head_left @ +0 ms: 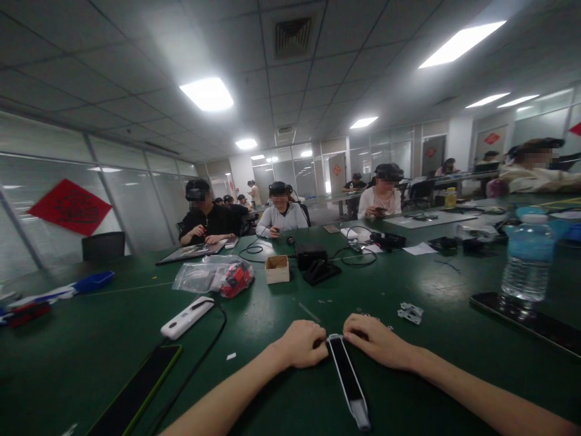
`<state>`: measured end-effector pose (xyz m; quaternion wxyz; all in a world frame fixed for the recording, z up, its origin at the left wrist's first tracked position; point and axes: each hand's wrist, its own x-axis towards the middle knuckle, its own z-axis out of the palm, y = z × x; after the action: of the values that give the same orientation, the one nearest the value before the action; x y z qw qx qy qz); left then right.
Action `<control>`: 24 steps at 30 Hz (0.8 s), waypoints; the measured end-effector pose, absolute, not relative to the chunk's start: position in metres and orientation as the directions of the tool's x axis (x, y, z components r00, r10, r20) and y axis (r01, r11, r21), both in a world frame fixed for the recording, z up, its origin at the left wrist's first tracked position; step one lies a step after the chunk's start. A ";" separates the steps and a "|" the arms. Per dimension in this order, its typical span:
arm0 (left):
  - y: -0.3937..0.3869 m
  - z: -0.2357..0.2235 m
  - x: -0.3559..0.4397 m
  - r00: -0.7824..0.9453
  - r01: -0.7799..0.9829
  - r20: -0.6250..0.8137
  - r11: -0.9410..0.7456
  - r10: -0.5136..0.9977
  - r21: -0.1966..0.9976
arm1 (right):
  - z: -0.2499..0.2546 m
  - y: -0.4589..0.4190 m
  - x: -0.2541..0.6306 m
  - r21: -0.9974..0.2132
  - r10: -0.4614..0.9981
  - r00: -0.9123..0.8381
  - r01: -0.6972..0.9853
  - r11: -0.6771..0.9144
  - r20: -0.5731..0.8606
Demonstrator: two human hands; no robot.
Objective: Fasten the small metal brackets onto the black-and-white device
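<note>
A long, narrow, flat piece (348, 375), black with a pale edge, lies on the green table with its near end pointing toward me. At its far end, my left hand (303, 344) is curled, thumb and fingertips closed at the left corner. My right hand (373, 338) is bent in a similar way at the opposite corner, its fingers partly hidden. Small metal bits are partly visible just beyond my right hand. Grey metal brackets (411, 313) lie farther right.
Left are a white power strip (187, 318) with a cable and a dark phone (136, 390). Beyond sit a plastic bag (204, 275) with red parts, a small box (277, 270) and black devices (313, 260). A water bottle (529, 260) stands right. People sit across the table.
</note>
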<state>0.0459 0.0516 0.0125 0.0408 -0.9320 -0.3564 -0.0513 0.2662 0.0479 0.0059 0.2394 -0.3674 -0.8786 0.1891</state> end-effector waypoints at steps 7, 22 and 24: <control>0.053 0.013 0.047 0.756 0.650 0.124 -0.759 0.643 -0.023 | 0.012 0.060 0.281 -0.429 0.687 -0.597 0.537 0.726 0.415; 0.059 0.012 0.047 0.772 0.627 0.111 -0.778 0.626 0.036 | 0.020 0.088 0.342 -0.166 0.833 -0.532 0.817 0.552 0.150; 0.058 0.012 0.047 0.772 0.627 0.114 -0.779 0.625 0.022 | 0.021 0.087 0.337 -0.197 0.865 -0.492 0.842 0.502 0.100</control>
<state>0.0470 0.0583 0.0122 0.0086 -0.9414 -0.3323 -0.0577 0.3365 0.0866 0.0205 0.0932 -0.4954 -0.8615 0.0607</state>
